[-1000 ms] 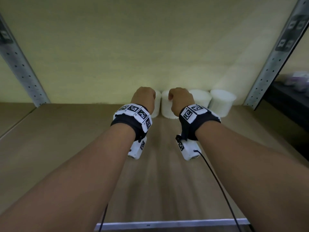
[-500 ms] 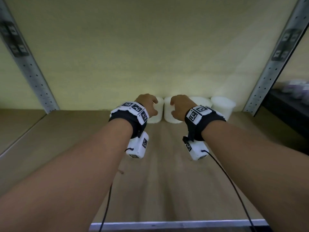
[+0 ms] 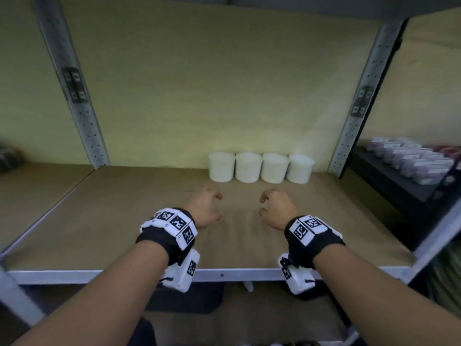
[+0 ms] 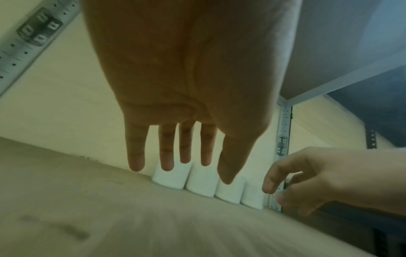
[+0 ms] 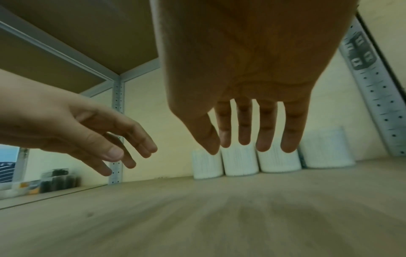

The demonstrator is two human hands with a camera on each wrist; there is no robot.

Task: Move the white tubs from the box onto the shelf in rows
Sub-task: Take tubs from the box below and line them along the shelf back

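Note:
Several white tubs (image 3: 259,168) stand upright in one row against the back wall of the wooden shelf (image 3: 124,216), toward its right side; both wrist views show the same row of tubs (image 4: 199,182) (image 5: 274,158). My left hand (image 3: 208,207) hovers above the shelf in front of the row, fingers straight and loose, holding nothing. My right hand (image 3: 273,207) hovers beside it, equally empty. In the wrist views the left hand (image 4: 180,156) and right hand (image 5: 248,139) show spread relaxed fingers clear of the tubs. The box is out of sight.
Grey perforated uprights (image 3: 82,116) (image 3: 356,116) frame the bay. A white metal rail (image 3: 224,274) edges the shelf front. A dark shelf at the right (image 3: 399,176) carries several small containers. Bare wood lies left of the tub row.
Both hands have let go of the two left tubs and drawn back toward the shelf front. The tubs now stand free in the row. The view has pulled back.

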